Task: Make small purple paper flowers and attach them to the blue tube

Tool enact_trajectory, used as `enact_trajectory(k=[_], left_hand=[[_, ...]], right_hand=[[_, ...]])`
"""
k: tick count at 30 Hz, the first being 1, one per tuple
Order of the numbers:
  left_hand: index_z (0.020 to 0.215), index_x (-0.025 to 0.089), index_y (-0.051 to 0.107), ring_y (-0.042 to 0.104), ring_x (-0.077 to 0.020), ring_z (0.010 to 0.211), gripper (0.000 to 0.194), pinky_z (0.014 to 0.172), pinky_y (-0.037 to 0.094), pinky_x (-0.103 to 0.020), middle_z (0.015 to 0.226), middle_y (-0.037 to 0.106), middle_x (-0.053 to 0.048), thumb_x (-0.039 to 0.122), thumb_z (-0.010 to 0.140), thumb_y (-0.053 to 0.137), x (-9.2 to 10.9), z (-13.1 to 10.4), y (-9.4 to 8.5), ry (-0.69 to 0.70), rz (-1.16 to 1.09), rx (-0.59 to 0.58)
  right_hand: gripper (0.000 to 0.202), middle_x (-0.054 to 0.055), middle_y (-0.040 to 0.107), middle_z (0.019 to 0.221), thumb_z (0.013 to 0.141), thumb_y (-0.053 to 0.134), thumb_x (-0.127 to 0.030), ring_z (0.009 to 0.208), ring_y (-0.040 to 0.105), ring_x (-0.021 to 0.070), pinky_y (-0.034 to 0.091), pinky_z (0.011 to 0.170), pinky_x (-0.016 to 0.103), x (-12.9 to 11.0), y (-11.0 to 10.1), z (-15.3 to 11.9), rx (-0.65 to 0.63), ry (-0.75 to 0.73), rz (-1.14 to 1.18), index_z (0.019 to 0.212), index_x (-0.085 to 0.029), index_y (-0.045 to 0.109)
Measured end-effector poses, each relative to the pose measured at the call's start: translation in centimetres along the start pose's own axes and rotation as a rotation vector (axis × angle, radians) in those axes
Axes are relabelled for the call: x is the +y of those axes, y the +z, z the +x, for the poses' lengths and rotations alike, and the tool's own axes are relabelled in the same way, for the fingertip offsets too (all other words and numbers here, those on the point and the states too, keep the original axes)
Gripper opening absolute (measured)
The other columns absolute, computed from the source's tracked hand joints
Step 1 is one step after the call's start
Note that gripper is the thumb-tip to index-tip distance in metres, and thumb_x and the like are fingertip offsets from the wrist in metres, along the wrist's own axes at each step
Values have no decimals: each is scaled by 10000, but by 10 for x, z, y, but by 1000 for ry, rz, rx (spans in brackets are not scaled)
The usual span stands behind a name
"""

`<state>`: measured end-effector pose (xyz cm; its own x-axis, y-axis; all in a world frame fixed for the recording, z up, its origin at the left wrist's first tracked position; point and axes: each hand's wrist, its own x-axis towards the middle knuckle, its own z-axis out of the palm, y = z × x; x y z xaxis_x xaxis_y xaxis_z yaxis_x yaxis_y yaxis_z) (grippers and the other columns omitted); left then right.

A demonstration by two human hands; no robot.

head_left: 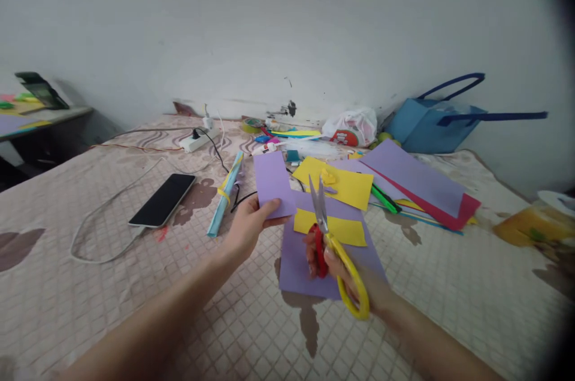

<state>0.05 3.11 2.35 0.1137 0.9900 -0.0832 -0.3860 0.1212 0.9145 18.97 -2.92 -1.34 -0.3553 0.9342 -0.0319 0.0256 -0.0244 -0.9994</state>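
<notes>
Pale wall [215, 33] behind patterned cloth [251, 321]

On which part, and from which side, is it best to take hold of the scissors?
The scissors are probably best taken by the red loop and yellow loop, coming from the near side, as the right hand holds them: the parted blades point away, while the loops lie nearer.

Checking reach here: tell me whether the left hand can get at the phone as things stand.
Probably yes, if the left hand lets go of the purple paper: nothing covers the phone, and the light-blue strip between them looks low enough to pass over.
</notes>
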Motion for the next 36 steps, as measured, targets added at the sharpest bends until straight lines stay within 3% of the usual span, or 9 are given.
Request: enact_trajectory(k=[3,6,12,19,28,36], left_hand=[[971,96,612,673,-208,799,288,746,572,-335,965,676,-103,259,740,666,4,0,2,37,-51,51],[1006,97,568,693,-233,768,297,732,575,-354,938,681,-121,255,763,633,7,0,6,51,-102,82],[1023,116,542,695,-253,811,281,777,568,-387,986,672,-124,259,790,610,10,3,15,77,-147,26],[1012,124,576,688,-232,800,272,776,574,-389,986,669,-100,282,794,614,11,3,17,107,-86,-44],[1026,145,597,665,-217,837,292,759,585,-384,995,668,-74,313,789,623,10,0,14,132,-29,-97],[1025,133,583,677,-243,837,292,770,581,-412,1021,673,-101,298,787,619,12,-3,15,112,-26,-92]], right_hand=[[330,-20,487,702,867,461,-524,622,504,119,440,624,284,-9,7,-8,-68,57,13,964,-210,487],[328,-25,471,716,861,471,-529,600,504,107,430,603,275,-16,12,-10,-32,108,20,921,-206,474],[372,-15,471,678,871,427,-544,613,471,116,420,603,271,-18,9,-4,40,72,-129,736,-197,413],[342,-14,448,730,874,410,-543,661,466,133,431,625,289,-22,7,-8,-3,62,-242,872,-204,449],[299,-7,465,777,877,431,-502,664,453,125,447,644,295,-17,10,-10,50,41,-265,838,-206,450],[268,-6,467,771,896,417,-478,657,450,129,449,636,299,-11,10,-9,59,37,-239,922,-218,477]])
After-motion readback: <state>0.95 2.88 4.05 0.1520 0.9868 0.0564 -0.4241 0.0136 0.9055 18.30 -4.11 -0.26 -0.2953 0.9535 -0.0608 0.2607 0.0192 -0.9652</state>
